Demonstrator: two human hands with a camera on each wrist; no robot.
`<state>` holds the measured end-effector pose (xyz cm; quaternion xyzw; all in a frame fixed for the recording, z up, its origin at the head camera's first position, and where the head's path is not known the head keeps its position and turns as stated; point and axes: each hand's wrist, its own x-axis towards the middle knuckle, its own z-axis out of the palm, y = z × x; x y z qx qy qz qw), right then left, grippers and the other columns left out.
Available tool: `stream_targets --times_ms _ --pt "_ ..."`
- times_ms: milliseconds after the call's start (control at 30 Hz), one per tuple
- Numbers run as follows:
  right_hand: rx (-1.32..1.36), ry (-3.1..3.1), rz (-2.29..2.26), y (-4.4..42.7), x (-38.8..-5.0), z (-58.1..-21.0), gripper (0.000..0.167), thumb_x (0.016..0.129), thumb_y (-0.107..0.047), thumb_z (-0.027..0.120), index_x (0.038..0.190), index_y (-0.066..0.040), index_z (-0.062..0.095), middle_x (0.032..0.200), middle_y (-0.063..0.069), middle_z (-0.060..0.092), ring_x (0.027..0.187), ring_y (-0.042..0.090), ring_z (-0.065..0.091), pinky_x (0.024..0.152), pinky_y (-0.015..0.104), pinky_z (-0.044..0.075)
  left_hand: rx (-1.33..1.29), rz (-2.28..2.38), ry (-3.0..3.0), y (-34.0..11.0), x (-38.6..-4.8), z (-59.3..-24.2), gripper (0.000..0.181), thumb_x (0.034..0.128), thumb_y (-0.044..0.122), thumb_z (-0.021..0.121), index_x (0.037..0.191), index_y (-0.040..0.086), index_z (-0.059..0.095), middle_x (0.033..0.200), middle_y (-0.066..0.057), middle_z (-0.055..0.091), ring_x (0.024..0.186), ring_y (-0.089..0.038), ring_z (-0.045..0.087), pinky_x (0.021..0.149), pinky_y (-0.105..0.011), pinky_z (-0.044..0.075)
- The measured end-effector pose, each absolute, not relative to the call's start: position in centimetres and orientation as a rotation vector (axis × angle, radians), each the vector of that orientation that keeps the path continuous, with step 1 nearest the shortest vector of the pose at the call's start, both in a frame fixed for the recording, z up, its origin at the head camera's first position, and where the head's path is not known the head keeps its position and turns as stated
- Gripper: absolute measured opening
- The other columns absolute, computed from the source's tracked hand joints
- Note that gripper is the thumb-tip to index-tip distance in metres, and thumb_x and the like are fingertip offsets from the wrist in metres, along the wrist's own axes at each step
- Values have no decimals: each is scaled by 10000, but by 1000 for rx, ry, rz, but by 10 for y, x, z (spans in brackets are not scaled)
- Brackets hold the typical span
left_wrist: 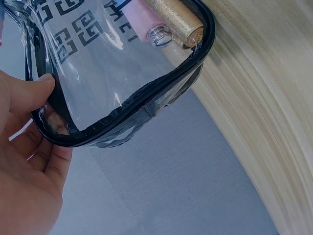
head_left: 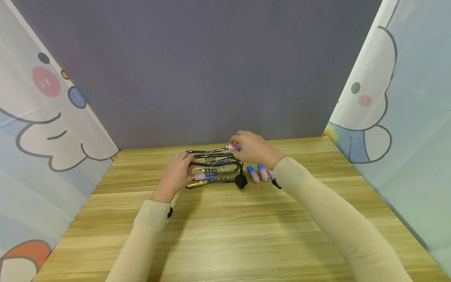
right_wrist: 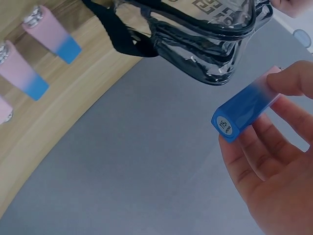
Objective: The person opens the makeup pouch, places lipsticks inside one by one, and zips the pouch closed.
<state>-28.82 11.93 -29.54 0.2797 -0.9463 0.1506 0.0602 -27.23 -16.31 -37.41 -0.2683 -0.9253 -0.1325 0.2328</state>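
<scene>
A clear pouch [head_left: 221,180] with black trim and black printed letters stands near the back of the wooden table. My left hand [head_left: 176,172] grips its left end, thumb and fingers on the black edge [left_wrist: 56,100]. Inside lie a pink-and-blue lipstick tube [left_wrist: 142,20] and a glittery gold tube [left_wrist: 182,22]. My right hand [head_left: 251,147] pinches another lipstick tube [right_wrist: 244,107], pink fading to blue, with a round label on its blue end. That tube is above the pouch's far right corner, apart from it in the right wrist view.
Several pink-and-blue lipstick tubes [head_left: 252,173] lie right of the pouch, one partly hidden by my right arm. A black strap [head_left: 241,181] hangs from the pouch's right end. Behind the table [head_left: 225,227] rises a grey panel [head_left: 225,78], with cartoon-printed curtains [head_left: 366,98] at both sides.
</scene>
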Motion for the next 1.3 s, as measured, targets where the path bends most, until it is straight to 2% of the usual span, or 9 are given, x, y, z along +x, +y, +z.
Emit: stream_targets --times_ms 467,700,1300 --pt "907 -2841 477 97 -285 -289 366 933 -180 660 1292 -115 684 1103 13 622 923 193 574 738 347 540 -748 -363 -2530 -165 -272 -376 78 923 -8 707 998 11 699 963 -112 654 858 -293 574 805 -440 515" --pt "931 -2853 501 85 -287 -292 379 944 -175 651 1317 -115 671 1083 -5 604 883 178 553 674 313 503 -739 -367 -2538 -165 -271 -374 88 919 -4 714 1005 12 703 973 -113 659 869 -295 580 818 -440 519" --pt "943 -2863 500 65 -298 -311 353 965 -191 666 1313 -131 670 1148 -6 623 964 147 585 827 310 542 -752 -348 -2515 -164 -274 -376 83 908 -6 725 984 7 694 975 -121 661 871 -301 582 821 -442 520"
